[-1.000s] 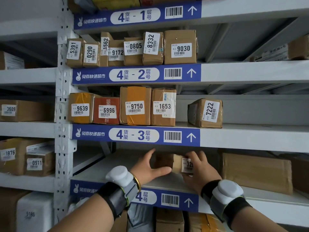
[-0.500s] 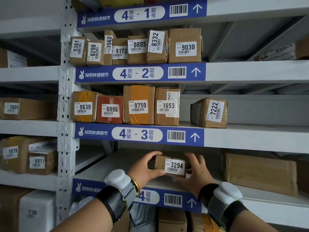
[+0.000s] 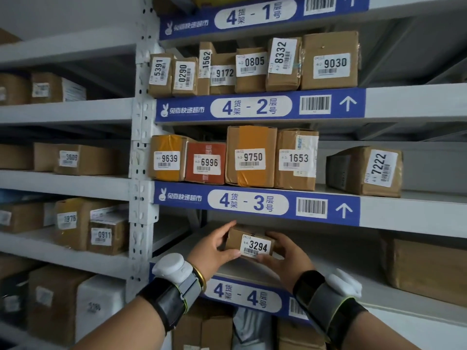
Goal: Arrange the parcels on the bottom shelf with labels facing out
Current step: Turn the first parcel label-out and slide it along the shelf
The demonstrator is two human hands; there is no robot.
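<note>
A small brown parcel (image 3: pixel 249 242) with a white label reading 3294 sits on the shelf marked 4-4 (image 3: pixel 252 271), its label facing me. My left hand (image 3: pixel 213 251) grips its left side, thumb under the front corner. My right hand (image 3: pixel 285 256) holds its right side and lower edge. A larger brown parcel (image 3: pixel 427 269) lies on the same shelf at the right, showing no label.
Shelves 4-2 (image 3: pixel 252 107) and 4-3 (image 3: pixel 252 203) above carry rows of labelled boxes. A white upright post (image 3: pixel 142 173) stands just left of my hands. More boxes fill the left rack and the level below.
The parcel has been turned so its 3294 label faces out, and both hands have slid it left along the shelf. The camera has shifted closer and rightward.
</note>
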